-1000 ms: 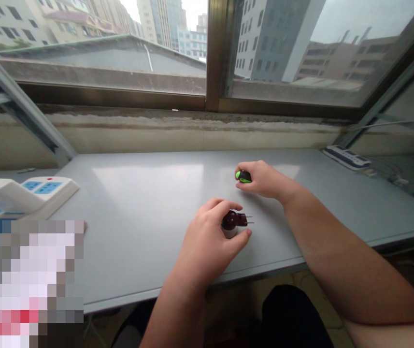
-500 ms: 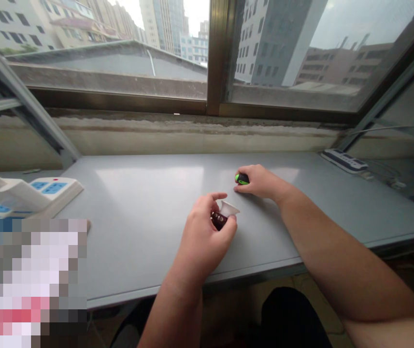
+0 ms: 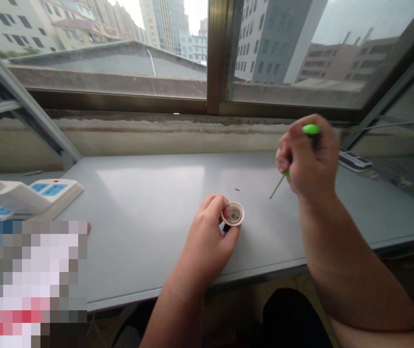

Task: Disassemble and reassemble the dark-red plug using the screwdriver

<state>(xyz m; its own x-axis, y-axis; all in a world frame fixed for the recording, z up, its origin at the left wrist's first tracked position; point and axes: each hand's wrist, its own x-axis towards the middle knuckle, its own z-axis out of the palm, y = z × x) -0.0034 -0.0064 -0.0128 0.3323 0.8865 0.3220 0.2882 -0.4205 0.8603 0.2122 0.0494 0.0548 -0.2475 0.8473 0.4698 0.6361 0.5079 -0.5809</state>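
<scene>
My left hand (image 3: 212, 237) is closed around a small white-rimmed, cup-shaped piece (image 3: 239, 207) with a dark part below it. Its round opening faces up toward me and shows a greyish inside; the fingers hide most of the dark part. Raised over the right side of the table, my right hand (image 3: 310, 159) is wrapped round the green-and-black handle of a screwdriver (image 3: 276, 188). The metal shaft points down and to the left, its tip apart from the held piece. A tiny dark sliver (image 3: 237, 189) lies on the table just beyond my left hand.
The grey table (image 3: 137, 222) runs below a window. At left stands a white power strip (image 3: 67, 188) with blue sockets and a plug in it. Another power strip (image 3: 355, 160) with cables lies at the far right. A pixelated block covers the lower left.
My right hand has lifted the screwdriver off the table and moved up and right, its shaft now showing. My left hand has turned the piece so its opening faces me.
</scene>
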